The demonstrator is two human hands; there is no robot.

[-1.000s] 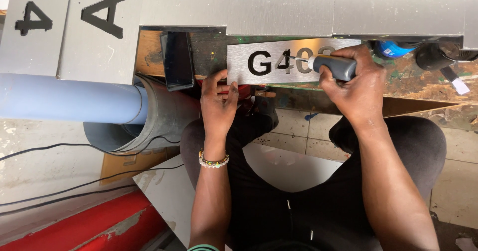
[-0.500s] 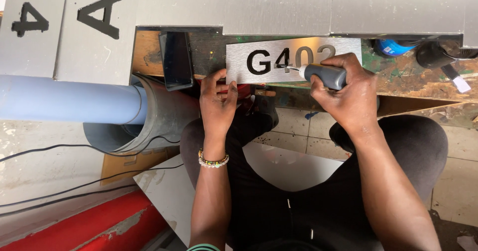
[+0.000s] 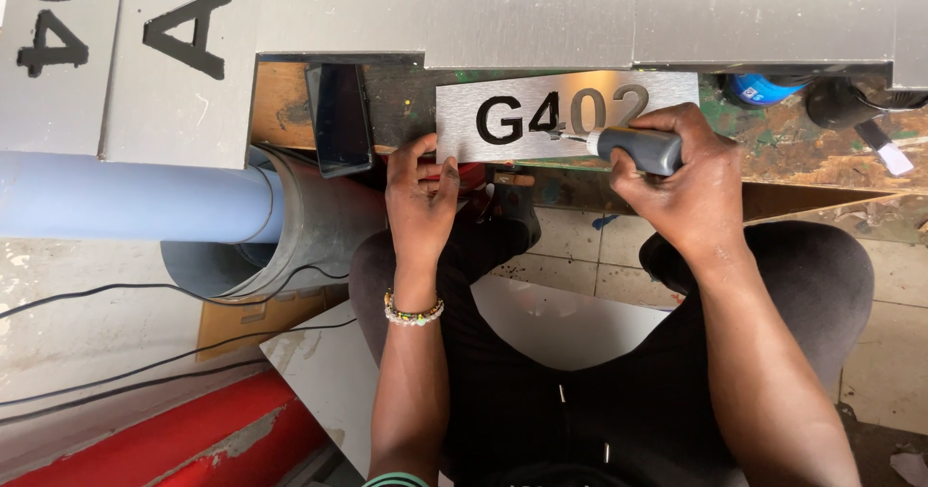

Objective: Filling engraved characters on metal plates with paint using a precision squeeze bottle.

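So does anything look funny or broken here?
Yes: on the small metal sign, two characters are dark and two are pale grey, so the colouring looks uneven. The wooden bench beside it is scuffed and paint-stained. Nothing looks spilled.

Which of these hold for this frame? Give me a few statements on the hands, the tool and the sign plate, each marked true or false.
1. The right hand grips a grey-handled tool whose tip rests on the silver sign plate. True.
2. The left hand holds a hammer. False: it holds no tool; its fingers press on the plate's lower left edge.
3. A beaded bracelet sits on the left wrist. True.
4. All the characters on the plate are black. False: the last two look grey, the first two black.
5. The light blue pipe lies to the right of the plate. False: it lies to the left.
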